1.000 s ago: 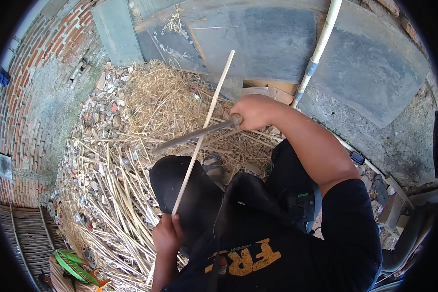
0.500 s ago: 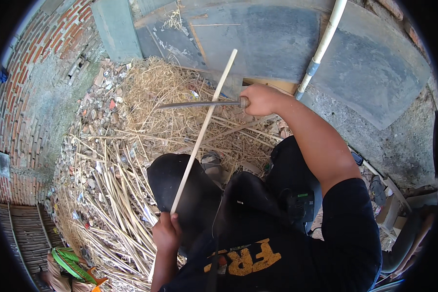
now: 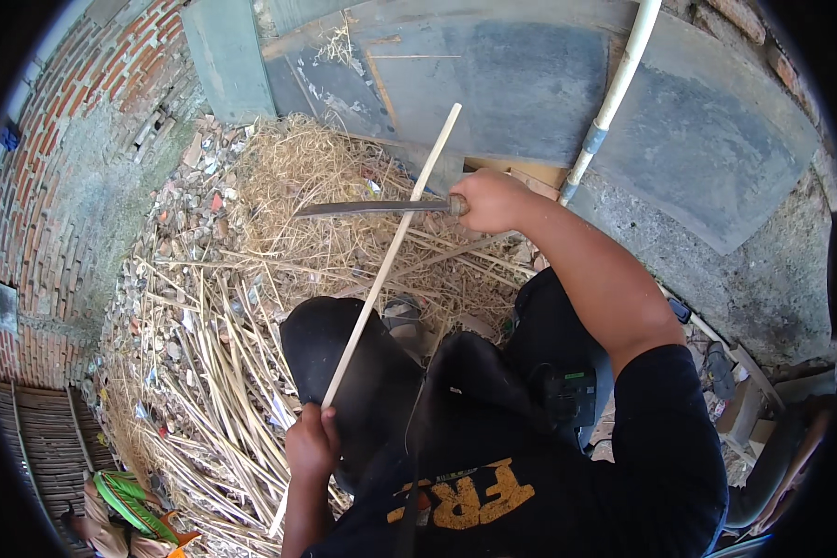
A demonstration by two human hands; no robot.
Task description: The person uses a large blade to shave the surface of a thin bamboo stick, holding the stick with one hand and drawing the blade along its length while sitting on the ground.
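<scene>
My left hand (image 3: 311,445) is closed around the lower end of a long, pale bamboo strip (image 3: 378,284). The strip slants up and away over my dark-clothed left knee, its far end free. With my right hand (image 3: 491,199) I grip the short handle of a machete (image 3: 353,208). Its long dark blade points left and crosses the upper part of the strip at an angle. The blade appears to touch the strip there, though how firmly I cannot tell.
Many split strips (image 3: 219,381) lie on the rubble at left. Beyond them is a heap of straw-like shavings (image 3: 293,186). Grey panels (image 3: 521,84) and a pale pole (image 3: 614,102) stand ahead, a brick wall (image 3: 56,205) at left. Another person (image 3: 130,511) is at lower left.
The machete's blade has turned a little, so more of its flat side shows, and its tip sits slightly lower. Both hands keep their grips, and the strip has hardly shifted.
</scene>
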